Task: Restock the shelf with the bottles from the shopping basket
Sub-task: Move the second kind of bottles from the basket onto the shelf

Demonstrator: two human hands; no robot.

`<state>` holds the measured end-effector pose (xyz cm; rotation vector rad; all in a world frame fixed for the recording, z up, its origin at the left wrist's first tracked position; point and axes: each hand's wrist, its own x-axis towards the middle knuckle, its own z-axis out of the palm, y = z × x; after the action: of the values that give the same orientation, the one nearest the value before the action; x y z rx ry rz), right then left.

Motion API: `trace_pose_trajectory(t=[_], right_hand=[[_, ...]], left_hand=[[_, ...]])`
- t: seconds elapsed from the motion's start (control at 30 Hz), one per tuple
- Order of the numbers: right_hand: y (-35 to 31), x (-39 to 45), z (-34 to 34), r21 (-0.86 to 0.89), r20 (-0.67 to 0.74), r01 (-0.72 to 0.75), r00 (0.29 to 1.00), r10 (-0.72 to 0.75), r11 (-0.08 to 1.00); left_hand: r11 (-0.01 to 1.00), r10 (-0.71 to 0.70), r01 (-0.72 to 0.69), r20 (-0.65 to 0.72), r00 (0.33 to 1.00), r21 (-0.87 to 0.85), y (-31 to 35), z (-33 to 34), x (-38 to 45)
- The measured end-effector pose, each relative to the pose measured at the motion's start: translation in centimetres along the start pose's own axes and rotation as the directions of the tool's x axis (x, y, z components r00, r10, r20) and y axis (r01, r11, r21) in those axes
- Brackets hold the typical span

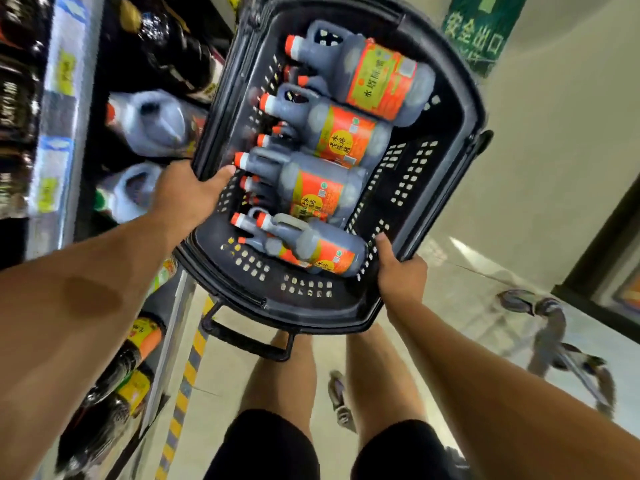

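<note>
Tall store shelf (pixel 65 140) with metal edges and yellow price tags on the left side, filled with dark bottles and some pale jugs. Black plastic shopping basket (pixel 446 140) with perforated walls carried in the air just beside this shelf, above a pale tiled floor (pixel 540 174), tilted toward the camera. Inside the basket, several dark grey plastic bottles (pixel 332 133) with orange labels and orange-and-white caps, all lying on their sides, caps toward the shelf, stacked in loose layers; exact number hard to count. Black folding handle (pixel 249 336) hanging free under the near rim. Task judged to be at the very start: all bottles still in the basket, none in hand yet. Possible trouble from here: with the basket so tilted and the load heavy, risk of the bottles rolling to the lower end and shifting the weight suddenly; risk also of the far rim knocking the front row of the shelf, being so near to it. Releasing one side to take a bottle would leave the whole weight on a single hand, so probably safer to put the basket down first. Left hand (pixel 188 195) closed over the left rim, thumb inside against the wall. Right hand (pixel 401 275) closed on the near right corner, thumb pressed inside on the perforated wall, other fingers hidden under the rim.
</note>
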<state>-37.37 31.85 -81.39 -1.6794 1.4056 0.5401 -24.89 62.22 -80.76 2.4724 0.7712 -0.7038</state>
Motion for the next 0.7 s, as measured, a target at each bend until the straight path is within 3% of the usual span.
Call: trace_pose_trajectory(t=[0.2,0.27,0.37,0.43,0.47,0.53,0.57,0.63,0.7], right_hand=[[-0.3,-1.2,-1.7,-0.239,0.147,-0.108,0.978,0.146,0.965],[-1.4,-1.3,-2.8,-0.355,0.18,-0.065,0.974,0.137,0.933],[-6.0,-1.8,-5.4,-0.373,0.035,0.197,0.979,-0.199,0.906],[-10.1,-2.2,-6.9,-0.336,-0.024,0.437,0.882,-0.471,0.834],[-12.0,-2.3,-7.1,-0.318,-0.008,0.545,0.817,-0.577,0.776],[-15.3,-1.9,-6.4,-0.312,0.09,0.703,0.692,-0.716,0.639],[-16.7,-1.3,-5.6,-0.321,0.155,0.76,0.631,-0.76,0.565],[-19.5,-0.1,-3.2,-0.369,0.313,0.84,0.516,-0.797,0.399],[-21.7,1.3,-0.7,-0.449,0.492,0.869,0.433,-0.755,0.206]], left_hand=[[0.985,-0.166,0.172,0.139,0.976,-0.032,-1.4,-0.6,-0.2],[0.982,-0.183,0.186,0.144,0.973,-0.009,0.4,-1.4,-1.1],[0.999,0.036,-0.035,-0.038,0.999,0.009,3.2,-2.6,-3.5],[0.975,0.187,-0.202,-0.142,0.972,-0.097,5.0,-2.2,-5.6],[0.96,0.174,-0.201,-0.144,0.974,-0.196,5.8,-1.2,-6.4],[0.894,0.013,-0.009,0.006,1.0,-0.448,7.2,1.6,-7.1],[0.823,-0.1,0.156,0.131,0.986,-0.547,7.7,3.1,-7.2],[0.593,-0.348,0.52,0.386,0.854,-0.615,8.2,5.6,-7.1],[0.408,-0.485,0.685,0.493,0.722,-0.603,8.3,7.7,-7.2]])
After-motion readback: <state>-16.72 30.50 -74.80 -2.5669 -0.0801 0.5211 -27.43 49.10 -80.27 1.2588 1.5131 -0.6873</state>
